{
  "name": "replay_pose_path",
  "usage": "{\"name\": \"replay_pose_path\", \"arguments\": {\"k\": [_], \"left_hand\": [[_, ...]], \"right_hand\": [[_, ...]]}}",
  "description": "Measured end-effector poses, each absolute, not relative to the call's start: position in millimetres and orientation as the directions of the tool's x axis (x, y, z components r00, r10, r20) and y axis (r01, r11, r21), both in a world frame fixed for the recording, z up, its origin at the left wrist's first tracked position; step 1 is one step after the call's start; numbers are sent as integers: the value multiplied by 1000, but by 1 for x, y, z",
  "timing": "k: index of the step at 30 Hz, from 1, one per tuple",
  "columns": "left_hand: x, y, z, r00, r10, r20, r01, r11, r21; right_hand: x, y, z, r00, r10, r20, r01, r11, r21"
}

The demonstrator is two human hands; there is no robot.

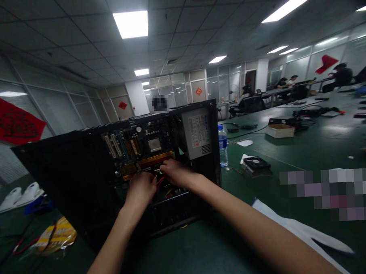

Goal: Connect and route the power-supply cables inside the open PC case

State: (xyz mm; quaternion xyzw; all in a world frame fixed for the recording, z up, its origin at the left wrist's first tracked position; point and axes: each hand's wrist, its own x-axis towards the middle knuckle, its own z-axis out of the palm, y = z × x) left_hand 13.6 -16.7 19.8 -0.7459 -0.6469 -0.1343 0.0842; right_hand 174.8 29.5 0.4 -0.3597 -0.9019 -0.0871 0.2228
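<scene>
A black computer case [63, 178] stands open-sided on the green table, its inside facing me. Within it are a motherboard [131, 145] with a bare silver processor [154, 144], and a silver power supply [197, 132] at the upper right. My left hand [142, 188] is inside the case at the motherboard's lower edge, its fingers curled together. Close beside it, my right hand [176, 172] is closed just below the orange and red memory slots [156, 157]. Red wires [160, 182] run between the two hands. Whatever the fingertips hold is hidden.
A water bottle [222, 146] stands right of the case, near a processor cooler with fan [256, 165]. Farther back lie a small box [279, 130] and cables. At left are a yellow packet [58, 235] and white gloves [18, 196]. Other people sit at distant desks.
</scene>
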Motion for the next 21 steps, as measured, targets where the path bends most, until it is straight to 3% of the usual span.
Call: {"name": "replay_pose_path", "arguments": {"k": [8, 15, 21], "left_hand": [[22, -18, 23, 76, 948, 309, 997, -69, -33], [15, -10, 23, 91, 953, 288, 991, -115, 70], [8, -5, 20, 85, 953, 289, 978, -136, 160]], "right_hand": [[172, 37, -3, -657, 560, 505, 671, 739, 54], [169, 40, 4, -745, 447, 495, 595, 781, 190], [165, 51, 1, -757, 414, 505, 563, 806, 184]]}}
